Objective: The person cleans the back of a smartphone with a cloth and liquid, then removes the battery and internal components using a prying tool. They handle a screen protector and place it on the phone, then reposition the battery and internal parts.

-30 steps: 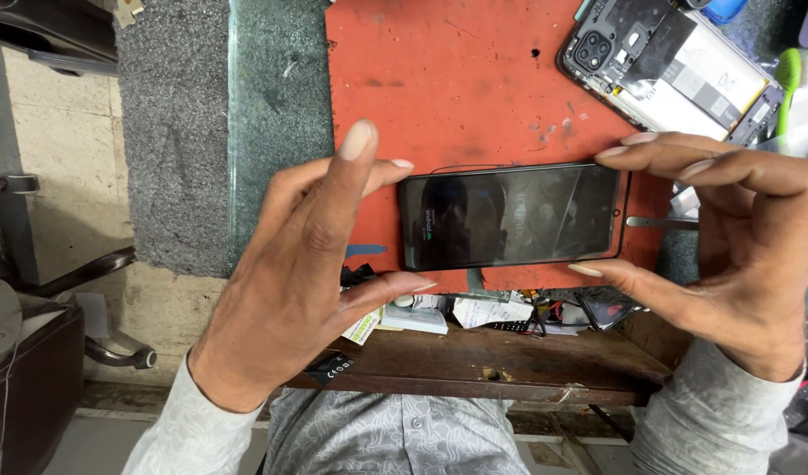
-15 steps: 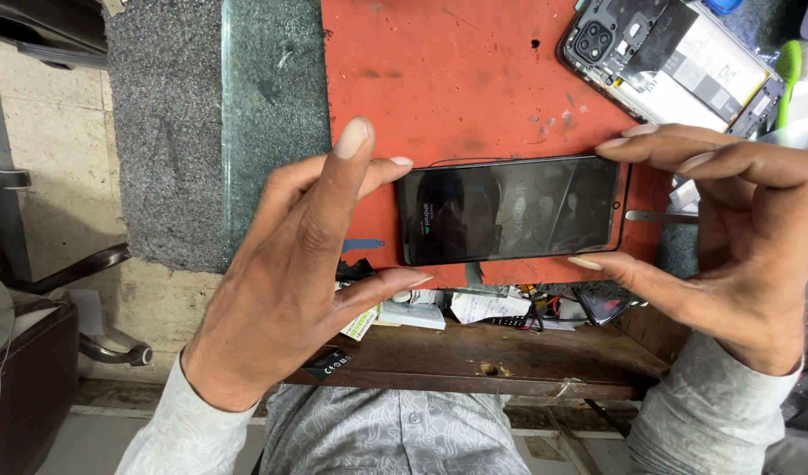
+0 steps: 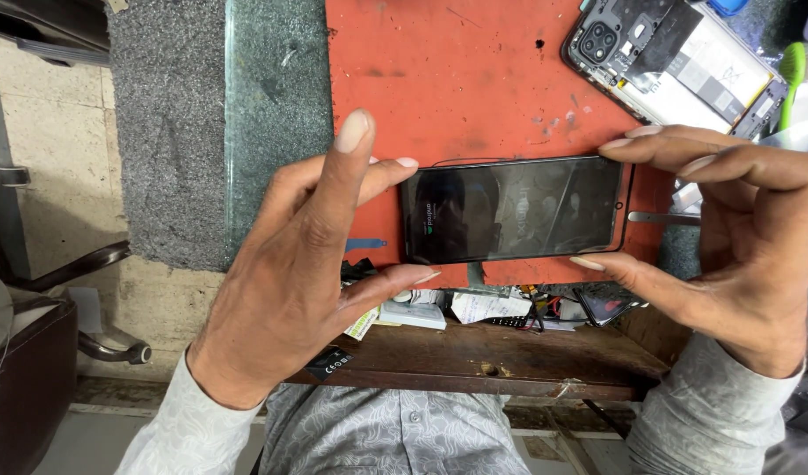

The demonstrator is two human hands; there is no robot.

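I hold a black phone screen panel (image 3: pixel 514 209) flat between both hands above a red work mat (image 3: pixel 457 79). My left hand (image 3: pixel 303 264) pinches its left end with thumb and fingers, index finger raised. At the right end, my right hand (image 3: pixel 738 229) grips the panel by its top and bottom edges. The glass is dark, with a small lit logo near the left end.
An opened phone body (image 3: pixel 676 62) with exposed camera and battery lies at the mat's top right. A green-handled tool (image 3: pixel 791 75) sits beside it. Below the mat, a wooden shelf (image 3: pixel 509 352) holds small parts and papers. Grey carpet (image 3: pixel 167 132) covers the left of the bench.
The panel and both hands have stayed almost in place; the view has shifted slightly, and a small logo now glows on the screen.
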